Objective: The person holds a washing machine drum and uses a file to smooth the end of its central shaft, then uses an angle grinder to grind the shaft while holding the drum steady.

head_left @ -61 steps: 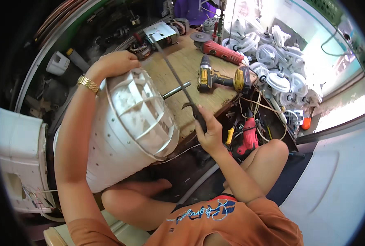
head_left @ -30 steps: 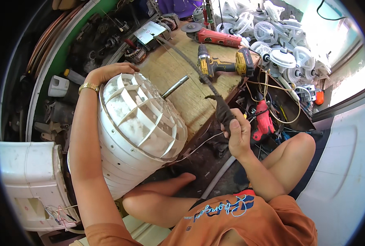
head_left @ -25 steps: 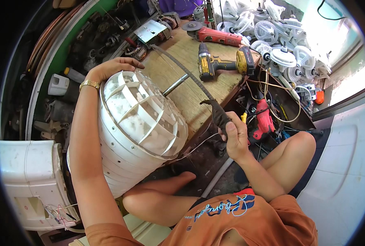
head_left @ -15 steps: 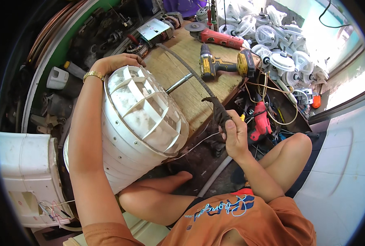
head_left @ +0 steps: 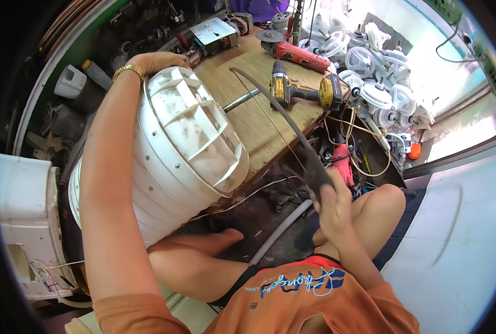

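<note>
A white ribbed washing machine tub (head_left: 196, 128) lies tilted at my left, a metal shaft (head_left: 242, 100) sticking out from its ribbed base. My left arm reaches along the tub, and my left hand (head_left: 161, 60) curls over its far rim, fingertips partly hidden. In my right hand (head_left: 332, 203), closed around the dark handle, is a hacksaw (head_left: 281, 111) with a curved frame and a thin blade. Its far end is raised near the shaft; whether the blade touches the shaft I cannot tell.
On the wooden board (head_left: 270, 136) lie a yellow-black cordless drill (head_left: 298, 89) and a red angle grinder (head_left: 301, 55). Several white gearboxes (head_left: 376, 94) are heaped at the far right. A pink-red power tool (head_left: 342, 161) sits among cables. A white housing (head_left: 25, 206) stands at left.
My right hand has moved nearer and slightly right with the hacksaw, whose blade now shows apart from its frame. The whole view has shifted a little; my left hand stays at the tub's rim.
</note>
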